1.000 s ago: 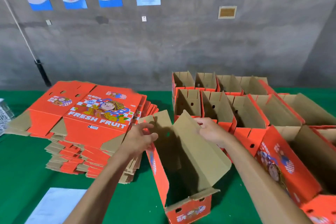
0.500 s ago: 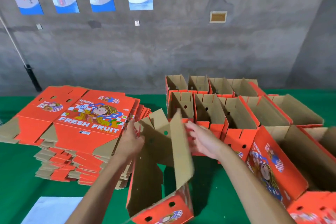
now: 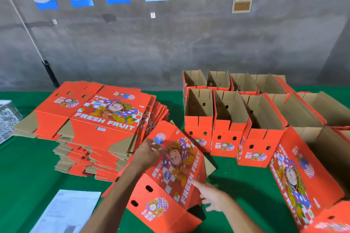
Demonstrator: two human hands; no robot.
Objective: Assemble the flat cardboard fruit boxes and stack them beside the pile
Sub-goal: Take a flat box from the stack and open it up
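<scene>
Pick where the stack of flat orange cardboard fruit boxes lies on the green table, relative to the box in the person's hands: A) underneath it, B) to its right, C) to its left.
C: the stack of flat orange cardboard boxes lies left of the orange printed box that both hands touch.

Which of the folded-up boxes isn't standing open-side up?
The box in the hands, front centre: tipped over, printed face up, left hand on it. The boxes behind stand upright, open tops.
</scene>
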